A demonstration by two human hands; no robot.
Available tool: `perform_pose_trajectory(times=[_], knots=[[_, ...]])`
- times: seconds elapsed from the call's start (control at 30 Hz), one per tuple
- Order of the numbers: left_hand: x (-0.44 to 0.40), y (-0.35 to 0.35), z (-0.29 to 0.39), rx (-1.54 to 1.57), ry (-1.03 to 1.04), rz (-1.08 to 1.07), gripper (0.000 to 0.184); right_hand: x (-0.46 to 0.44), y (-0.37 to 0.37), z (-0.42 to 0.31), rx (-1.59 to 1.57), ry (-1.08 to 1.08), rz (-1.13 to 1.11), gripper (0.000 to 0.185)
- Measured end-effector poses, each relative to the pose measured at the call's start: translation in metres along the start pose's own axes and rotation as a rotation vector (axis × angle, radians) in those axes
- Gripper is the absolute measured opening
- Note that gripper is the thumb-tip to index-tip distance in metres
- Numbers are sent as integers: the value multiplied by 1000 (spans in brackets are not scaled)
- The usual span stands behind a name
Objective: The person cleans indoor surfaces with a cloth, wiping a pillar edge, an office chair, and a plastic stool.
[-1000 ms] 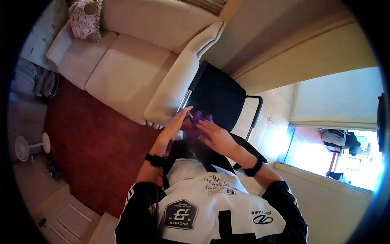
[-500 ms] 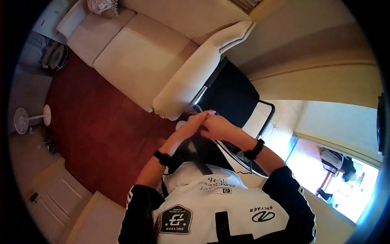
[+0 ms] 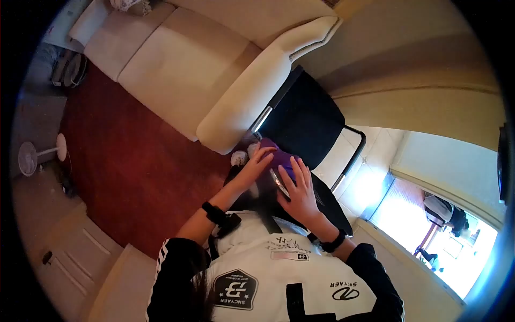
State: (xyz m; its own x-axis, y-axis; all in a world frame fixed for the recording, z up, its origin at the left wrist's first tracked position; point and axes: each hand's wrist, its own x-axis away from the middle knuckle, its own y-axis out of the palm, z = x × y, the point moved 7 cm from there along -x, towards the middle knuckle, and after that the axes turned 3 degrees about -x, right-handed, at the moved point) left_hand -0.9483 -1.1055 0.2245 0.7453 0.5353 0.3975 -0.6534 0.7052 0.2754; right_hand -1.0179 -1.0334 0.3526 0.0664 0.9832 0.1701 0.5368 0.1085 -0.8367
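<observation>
A purple cloth-like item (image 3: 280,159) lies at the near edge of a black chair seat, in front of my body. My left hand (image 3: 254,169) reaches its left side, fingers stretched out with the tips on the purple surface. My right hand (image 3: 299,194) lies over its right side, fingers spread and pointing away from me. A shiny metal chair tube (image 3: 279,184) shows between the two hands. Both wrists carry black bands. What lies under my palms is hidden.
A black chair (image 3: 306,121) with a tubular frame stands ahead, against a cream sofa (image 3: 177,75). Red floor (image 3: 134,172) spreads to the left, with a white fan (image 3: 29,157) beyond. At right, a bright doorway shows another person (image 3: 440,209).
My hands were together, one over the other; now they have separated and the fingers have spread. More of the purple item has come into sight between them.
</observation>
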Motion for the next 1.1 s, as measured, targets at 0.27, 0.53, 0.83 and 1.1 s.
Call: perform_pose_trajectory(times=[0.27, 0.53, 0.83, 1.1], knots=[[-70, -29, -104, 240, -83, 157, 35, -9, 7, 6, -69, 52, -17, 58], [-87, -58, -108, -230, -116, 339, 32, -8, 12, 12, -89, 103, -28, 62], [-19, -27, -21, -269, 105, -5, 29, -9, 14, 15, -103, 108, -40, 63], [-37, -37, -50, -109, -52, -206, 38, -12, 13, 14, -192, 132, -99, 69]])
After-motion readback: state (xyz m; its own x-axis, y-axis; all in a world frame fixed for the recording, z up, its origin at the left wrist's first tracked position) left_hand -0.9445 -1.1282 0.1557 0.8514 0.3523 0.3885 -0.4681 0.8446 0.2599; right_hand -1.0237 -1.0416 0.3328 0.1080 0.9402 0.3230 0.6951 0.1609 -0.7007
